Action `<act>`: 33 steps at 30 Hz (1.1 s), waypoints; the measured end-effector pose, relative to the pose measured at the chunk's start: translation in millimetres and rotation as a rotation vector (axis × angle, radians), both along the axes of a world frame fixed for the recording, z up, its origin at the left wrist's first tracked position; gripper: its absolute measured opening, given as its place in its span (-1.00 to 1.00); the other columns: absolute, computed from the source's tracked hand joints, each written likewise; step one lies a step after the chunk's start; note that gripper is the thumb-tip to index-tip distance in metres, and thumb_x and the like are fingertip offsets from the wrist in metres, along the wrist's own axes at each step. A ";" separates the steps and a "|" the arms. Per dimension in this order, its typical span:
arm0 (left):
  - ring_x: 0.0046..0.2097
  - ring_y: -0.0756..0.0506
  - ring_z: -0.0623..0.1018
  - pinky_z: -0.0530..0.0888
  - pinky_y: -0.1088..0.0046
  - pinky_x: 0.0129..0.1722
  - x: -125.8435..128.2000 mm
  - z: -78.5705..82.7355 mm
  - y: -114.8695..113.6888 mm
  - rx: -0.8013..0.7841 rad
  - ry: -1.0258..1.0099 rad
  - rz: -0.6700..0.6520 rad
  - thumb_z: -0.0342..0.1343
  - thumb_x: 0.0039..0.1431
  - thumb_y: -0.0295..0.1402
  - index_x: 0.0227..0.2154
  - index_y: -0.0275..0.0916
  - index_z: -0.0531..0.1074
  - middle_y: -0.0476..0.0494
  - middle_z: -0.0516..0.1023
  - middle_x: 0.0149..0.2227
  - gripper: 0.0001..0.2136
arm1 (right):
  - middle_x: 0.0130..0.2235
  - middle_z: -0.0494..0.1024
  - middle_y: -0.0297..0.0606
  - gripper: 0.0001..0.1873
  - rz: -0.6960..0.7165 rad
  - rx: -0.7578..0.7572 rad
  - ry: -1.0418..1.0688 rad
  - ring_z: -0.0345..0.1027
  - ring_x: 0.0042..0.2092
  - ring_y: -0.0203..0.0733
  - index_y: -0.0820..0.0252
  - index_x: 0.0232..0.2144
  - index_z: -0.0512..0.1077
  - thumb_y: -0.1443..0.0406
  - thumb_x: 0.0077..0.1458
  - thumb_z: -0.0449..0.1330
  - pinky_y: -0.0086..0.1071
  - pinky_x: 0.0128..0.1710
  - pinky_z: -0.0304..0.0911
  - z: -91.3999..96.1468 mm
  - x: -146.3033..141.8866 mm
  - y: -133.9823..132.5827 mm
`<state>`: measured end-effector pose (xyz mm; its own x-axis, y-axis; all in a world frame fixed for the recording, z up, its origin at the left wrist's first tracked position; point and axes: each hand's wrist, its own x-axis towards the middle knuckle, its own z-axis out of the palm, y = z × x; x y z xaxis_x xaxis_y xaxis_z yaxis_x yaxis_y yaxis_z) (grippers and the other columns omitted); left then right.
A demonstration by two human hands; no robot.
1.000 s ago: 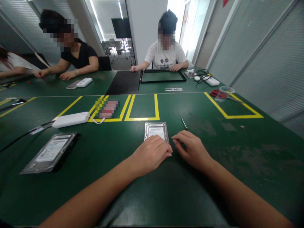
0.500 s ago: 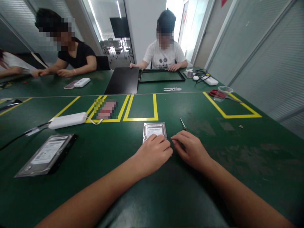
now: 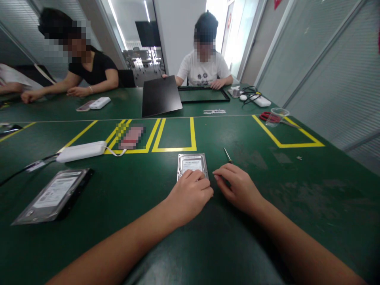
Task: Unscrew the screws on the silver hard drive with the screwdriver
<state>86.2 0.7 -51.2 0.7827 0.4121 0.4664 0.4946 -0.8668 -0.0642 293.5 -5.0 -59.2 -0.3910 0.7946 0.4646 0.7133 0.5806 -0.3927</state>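
A silver hard drive (image 3: 191, 161) with a white label lies flat in front of me. My left hand (image 3: 192, 192) covers its near part, with the fingers curled down at the drive's right side; the fingertips are hidden. Just to the right, my right hand (image 3: 237, 184) is closed, thumb and forefinger near each other and apart from the drive. The thin metal shaft of a screwdriver (image 3: 227, 154) sticks out past its knuckles, pointing away from me. The hand hides the screwdriver's handle.
A larger hard drive (image 3: 55, 194) in a clear bag lies left. Beyond it are a white power strip (image 3: 81, 151), a pink phone (image 3: 132, 137) and yellow tape (image 3: 175, 149). Red-handled scissors (image 3: 267, 116) and a clear cup (image 3: 279, 116) stand right. Across, a person tilts a black panel (image 3: 162, 97).
My hands and the small hard drive hold nearly the same place. Across the table, a person has lifted and tilted the black panel. The person at left has stretched an arm further left.
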 end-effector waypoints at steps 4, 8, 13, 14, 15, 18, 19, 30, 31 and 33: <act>-0.20 -0.15 0.41 0.28 0.28 -0.22 -0.1 -0.9 -2.1 -0.040 -0.051 0.026 0.19 0.25 -0.39 -0.43 -0.21 0.51 -0.06 0.54 -0.40 -0.87 | -0.26 0.49 -0.17 -0.83 -0.015 0.005 -0.018 0.37 -0.23 -0.18 0.19 -0.19 0.46 0.36 0.27 0.07 -0.30 -0.21 0.33 -0.4 1.1 0.9; -0.17 -0.17 0.42 0.25 0.21 -0.15 -0.9 -1.5 -5.7 -0.069 -0.101 0.085 0.19 0.24 -0.36 -0.39 -0.20 0.54 -0.08 0.56 -0.37 -0.90 | -0.27 0.49 -0.18 -0.83 -0.041 0.021 -0.017 0.37 -0.23 -0.16 0.18 -0.20 0.46 0.36 0.28 0.06 -0.28 -0.21 0.33 0.1 2.4 2.1; -0.18 -0.18 0.43 0.22 0.16 -0.11 -2.2 -3.0 -8.4 -0.065 -0.142 0.115 0.21 0.23 -0.33 -0.37 -0.19 0.54 -0.06 0.56 -0.38 -0.91 | -0.27 0.48 -0.17 -0.83 -0.047 0.012 -0.017 0.37 -0.22 -0.15 0.19 -0.19 0.46 0.35 0.28 0.06 -0.27 -0.19 0.33 1.2 2.4 2.4; -0.18 -0.18 0.43 0.21 0.16 -0.11 -2.4 -3.4 -8.6 -0.067 -0.146 0.115 0.21 0.23 -0.33 -0.38 -0.19 0.54 -0.06 0.57 -0.38 -0.91 | -0.27 0.48 -0.17 -0.82 -0.047 0.006 -0.021 0.37 -0.22 -0.15 0.19 -0.19 0.46 0.34 0.29 0.06 -0.27 -0.19 0.33 1.3 2.4 2.4; -0.18 -0.18 0.43 0.21 0.15 -0.10 -2.6 -3.8 -8.9 -0.072 -0.148 0.114 0.20 0.24 -0.34 -0.38 -0.19 0.54 -0.06 0.57 -0.38 -0.91 | -0.26 0.48 -0.17 -0.82 -0.050 0.001 -0.028 0.37 -0.22 -0.15 0.20 -0.19 0.46 0.34 0.29 0.06 -0.27 -0.18 0.33 1.3 2.4 2.5; -0.16 -0.17 0.44 0.20 0.15 -0.08 -3.0 -4.4 -9.4 -0.091 -0.154 0.101 0.20 0.25 -0.35 -0.37 -0.18 0.54 -0.05 0.57 -0.39 -0.91 | -0.26 0.48 -0.16 -0.82 -0.081 -0.005 -0.050 0.37 -0.20 -0.13 0.21 -0.19 0.47 0.33 0.29 0.06 -0.24 -0.15 0.33 1.3 3.1 2.8; -0.15 -0.17 0.44 0.19 0.16 -0.08 -3.1 -4.5 -9.5 -0.095 -0.161 0.098 0.20 0.25 -0.36 -0.37 -0.18 0.54 -0.05 0.58 -0.39 -0.91 | -0.26 0.48 -0.16 -0.82 -0.097 -0.004 -0.053 0.37 -0.19 -0.13 0.21 -0.19 0.47 0.33 0.29 0.06 -0.23 -0.14 0.33 1.4 3.3 2.9; -0.12 -0.19 0.44 0.17 0.12 -0.07 -3.7 -8.5 -11.3 -0.128 -0.181 0.150 0.21 0.23 -0.32 -0.35 -0.14 0.55 -0.03 0.59 -0.36 -0.93 | -0.25 0.50 -0.18 -0.82 -0.120 -0.038 -0.041 0.38 -0.18 -0.13 0.21 -0.20 0.48 0.32 0.27 0.07 -0.26 -0.13 0.32 -3.0 1.7 2.5; -0.12 -0.19 0.44 0.17 0.12 -0.08 -3.9 -8.2 -11.7 -0.136 -0.181 0.153 0.20 0.24 -0.32 -0.34 -0.15 0.55 -0.03 0.59 -0.35 -0.93 | -0.25 0.50 -0.18 -0.82 -0.121 -0.038 -0.041 0.38 -0.18 -0.13 0.20 -0.20 0.48 0.32 0.28 0.07 -0.26 -0.13 0.32 -3.2 1.6 2.6; -0.11 -0.20 0.44 0.17 0.11 -0.08 -4.4 -7.8 -12.4 -0.150 -0.185 0.155 0.19 0.24 -0.33 -0.32 -0.15 0.54 -0.04 0.58 -0.34 -0.94 | -0.25 0.50 -0.18 -0.81 -0.123 -0.034 -0.042 0.38 -0.18 -0.14 0.20 -0.20 0.48 0.31 0.28 0.07 -0.26 -0.13 0.32 -3.1 1.6 2.7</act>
<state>81.8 -11.7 -59.0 0.6117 0.5960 0.5202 0.6136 -0.7725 0.1634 295.1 -2.4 -62.3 -0.3082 0.8528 0.4216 0.7945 0.4745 -0.3789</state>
